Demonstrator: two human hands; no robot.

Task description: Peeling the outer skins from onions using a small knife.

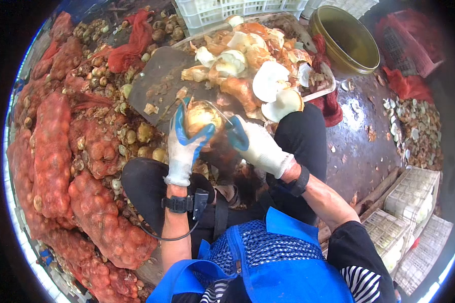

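My left hand, in a white glove with a blue coated palm, holds a yellow-brown onion between thumb and fingers. My right hand, gloved alike, is closed around a tool of which only a thin metal blade shows, its curved edge lying along the onion's right side. The handle is hidden in the fist. Beyond both hands, a heap of onion skins and pale cut onion pieces lies on a dark board.
Red mesh sacks of onions and loose onions lie at the left. A white plastic crate stands ahead, a large bucket to its right. Crates of pale onions stand at the lower right, below scattered peelings on the wet floor.
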